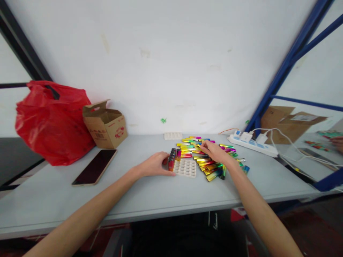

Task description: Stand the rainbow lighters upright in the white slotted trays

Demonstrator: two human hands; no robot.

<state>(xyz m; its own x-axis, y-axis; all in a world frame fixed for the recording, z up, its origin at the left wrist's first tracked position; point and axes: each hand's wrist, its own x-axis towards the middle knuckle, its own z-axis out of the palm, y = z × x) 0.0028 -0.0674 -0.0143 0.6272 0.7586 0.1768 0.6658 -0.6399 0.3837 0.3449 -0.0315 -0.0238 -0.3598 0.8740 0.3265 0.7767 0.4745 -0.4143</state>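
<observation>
A white tray with rows of holes (185, 168) lies on the grey table. Along its left side stands a row of several upright lighters (172, 159) with dark tops, and a purple-gold lighter (178, 155) stands beside the row. My left hand (158, 164) curves around the tray's left end, thumb at the front corner and fingers behind. Right of the tray spreads a pile of shiny gold and multicoloured lighters (207, 165). Over this pile, my right hand (211, 149) pinches a gold lighter (198, 146) between thumb and fingers.
A second white tray (173, 135) rests against the wall. To the left are a phone (95, 167), an open cardboard box (105, 125) and a red plastic bag (53, 123). A power strip with cables (253, 144) lies at the right, by a blue frame. Another person's hand (337, 143) shows far right.
</observation>
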